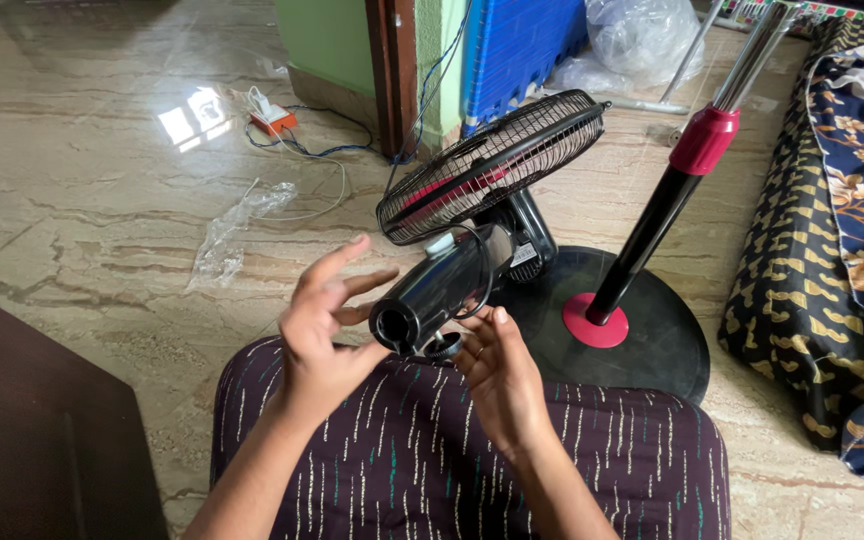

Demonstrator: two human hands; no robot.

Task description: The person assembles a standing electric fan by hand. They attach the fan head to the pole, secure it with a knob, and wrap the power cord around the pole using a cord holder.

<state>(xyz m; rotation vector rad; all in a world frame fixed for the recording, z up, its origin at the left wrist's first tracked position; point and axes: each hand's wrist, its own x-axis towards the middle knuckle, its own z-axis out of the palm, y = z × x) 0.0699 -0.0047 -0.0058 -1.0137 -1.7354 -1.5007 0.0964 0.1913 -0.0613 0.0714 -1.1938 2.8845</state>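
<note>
The fan head point(472, 215) lies across the person's lap and the floor, its long axis running from the near left to the far right. The glossy black motor neck point(432, 290) points its round open end toward the person, while the wire grille point(492, 160) faces away and upward, tilted on its edge, with red blades showing through the mesh.

The left hand point(322, 320) is open, fingers spread and slightly curled, just beside the open end of the neck, the palm seeming to brush it. The right hand point(497, 370) is open too, palm up, its fingertips touching the underside of the neck near a small black ring point(444, 347).

Behind the fan head sits the round black base point(652, 340) with its red collar, from which the stand pole point(672, 190) leans up to the right. A crumpled clear plastic bag point(232, 230) lies on the marble floor point(102, 200), and another clear bag point(642, 35) rests further back; what it holds cannot be told
</note>
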